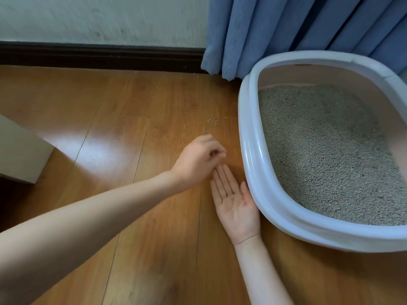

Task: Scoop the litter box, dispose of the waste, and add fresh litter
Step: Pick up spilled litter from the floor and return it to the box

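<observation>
**Hands beside the litter box, spilled grains on the floor**

On the wooden floor [132, 106], to the right of both hands, stands the litter box [250, 150], a large oval tray with a pale rim. It is filled with grey litter [326, 150], which lies a little higher at the far end. Behind the box, far beyond the hands, a blue curtain [286, 29] hangs down to the floor, and a dark skirting board [99, 55] runs along the white wall [88, 16]. Far to the left of the hands, a pale piece of furniture [19, 155] shows at the edge of the view.

The right hand [236, 199] lies palm up, its fingers straight and together, with the thumb side just beside the rim of the box. In its palm lie a few small grains [231, 197]. The left hand [197, 160] hovers just above the fingertips of the right one, knuckles up, with its fingers curled and the tips drawn together; I cannot tell whether it pinches anything. A little beyond the left hand, toward the wall, a small cluster of spilled litter grains [213, 122] lies on the floor, and some single grains are scattered further, near the curtain
</observation>
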`<state>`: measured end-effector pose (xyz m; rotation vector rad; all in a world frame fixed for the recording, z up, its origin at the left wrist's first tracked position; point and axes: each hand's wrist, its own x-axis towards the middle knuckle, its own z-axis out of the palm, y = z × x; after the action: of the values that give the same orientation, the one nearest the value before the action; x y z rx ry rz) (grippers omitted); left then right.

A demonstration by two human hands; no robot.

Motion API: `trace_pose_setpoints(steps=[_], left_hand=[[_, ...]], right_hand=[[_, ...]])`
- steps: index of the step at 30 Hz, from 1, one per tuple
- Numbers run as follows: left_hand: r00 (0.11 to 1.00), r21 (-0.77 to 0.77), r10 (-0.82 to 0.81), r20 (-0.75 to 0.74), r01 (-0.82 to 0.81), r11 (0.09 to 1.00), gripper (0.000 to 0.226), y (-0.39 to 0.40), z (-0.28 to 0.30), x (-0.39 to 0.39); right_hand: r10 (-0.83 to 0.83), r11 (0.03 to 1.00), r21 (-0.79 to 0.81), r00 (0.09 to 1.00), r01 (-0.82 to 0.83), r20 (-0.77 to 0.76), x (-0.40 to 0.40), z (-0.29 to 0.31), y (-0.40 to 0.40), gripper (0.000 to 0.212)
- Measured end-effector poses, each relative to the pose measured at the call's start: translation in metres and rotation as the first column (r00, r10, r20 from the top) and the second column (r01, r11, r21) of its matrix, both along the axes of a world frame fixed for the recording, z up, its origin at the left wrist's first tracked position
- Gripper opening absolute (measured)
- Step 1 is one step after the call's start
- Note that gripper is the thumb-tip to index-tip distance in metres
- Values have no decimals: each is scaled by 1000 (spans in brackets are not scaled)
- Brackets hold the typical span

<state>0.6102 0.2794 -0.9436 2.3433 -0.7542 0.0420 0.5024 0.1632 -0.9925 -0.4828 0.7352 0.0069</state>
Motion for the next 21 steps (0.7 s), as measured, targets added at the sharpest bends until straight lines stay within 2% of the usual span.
trace_pose_setpoints(steps=[1, 2, 3, 6, 8, 9, 17, 21], left_hand=[[997, 17, 72, -35, -71, 997, 11, 3, -4, 8], [993, 56, 104, -48, -102, 993, 14, 6, -8, 15], [994, 119, 98, -50, -92, 989, 18, 8, -11, 22], [994, 241, 43, -99, -18, 970, 31, 7, -18, 33], [994, 256, 38, -106, -10, 967, 36, 1, -21, 34], [995, 263, 34, -91, -9, 965, 36, -2, -21, 34], [996, 306, -73, 44, 56, 951, 18, -10, -26, 41], [949, 434, -219, 225, 104, 895, 14, -11, -31, 42]], right_hand=[[40, 999, -30, 997, -38, 68, 0, -2, -1, 51], [89, 995, 30, 987, -94, 130, 2, -6, 0, 51], [94, 995, 18, 984, -98, 153, 1, -1, 1, 51], [89, 957, 249, 966, -150, 242, 1, -6, 4, 52], [82, 933, 317, 957, -172, 277, 2, -8, 3, 52], [86, 909, 369, 954, -194, 288, 3, -12, 2, 52], [48, 910, 386, 963, -152, 265, 1, -23, -2, 55], [61, 900, 398, 956, -177, 288, 2, -20, 0, 54]])
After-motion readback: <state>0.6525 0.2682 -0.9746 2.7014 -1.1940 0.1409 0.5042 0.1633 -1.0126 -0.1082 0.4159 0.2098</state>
